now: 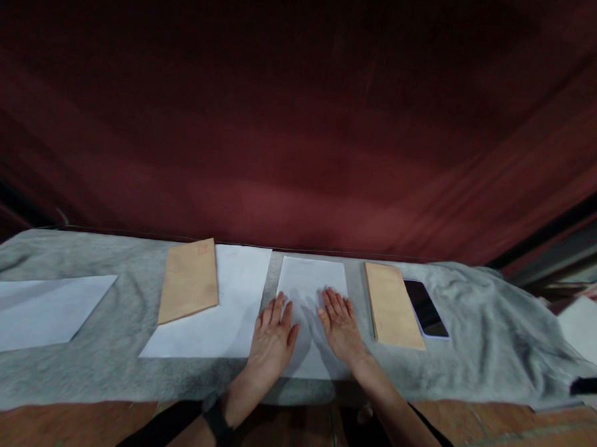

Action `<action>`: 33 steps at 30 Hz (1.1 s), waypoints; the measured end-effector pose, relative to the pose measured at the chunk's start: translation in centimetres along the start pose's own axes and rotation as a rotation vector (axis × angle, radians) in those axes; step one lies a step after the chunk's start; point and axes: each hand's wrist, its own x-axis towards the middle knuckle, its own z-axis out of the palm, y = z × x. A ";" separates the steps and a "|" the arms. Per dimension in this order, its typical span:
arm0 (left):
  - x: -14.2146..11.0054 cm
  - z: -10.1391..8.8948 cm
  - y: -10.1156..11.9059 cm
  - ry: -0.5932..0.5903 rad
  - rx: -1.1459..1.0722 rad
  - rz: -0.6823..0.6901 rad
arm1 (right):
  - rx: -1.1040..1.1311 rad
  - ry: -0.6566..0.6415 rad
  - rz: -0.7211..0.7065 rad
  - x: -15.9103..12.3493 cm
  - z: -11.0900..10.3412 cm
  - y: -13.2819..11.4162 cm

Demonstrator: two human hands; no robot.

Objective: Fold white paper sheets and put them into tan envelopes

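Note:
A narrow white sheet of paper (316, 274) lies lengthwise in front of me on a grey cloth. My left hand (273, 332) is flat over its left edge, fingers stretched forward and holding nothing. On the sheet's right side rests my right hand (340, 326), palm down with fingers extended. To the left is a larger white sheet (239, 300), partly covered by a brown envelope (189, 281) with a faint reddish mark. Right of my right hand lies a stack of brown envelopes (394, 305).
A dark-screened phone (427, 309) sits beside the envelope stack. Another white sheet (38, 310) lies at far left. The grey cloth (492, 340) is wrinkled on the right. A dark red upright panel (302, 150) stands behind. Brown floor tiles (508, 431) show below.

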 end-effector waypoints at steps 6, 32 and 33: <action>0.6 1.8 1.9 -0.066 -0.034 0.245 | -0.033 -0.064 -0.064 2.4 0.3 -0.6; -2.4 2.4 3.0 -0.121 -0.073 0.359 | -0.027 -0.014 -0.123 2.7 1.4 -1.8; -2.5 2.5 3.0 -0.125 -0.075 0.358 | -0.035 -0.021 -0.122 2.5 1.4 -1.8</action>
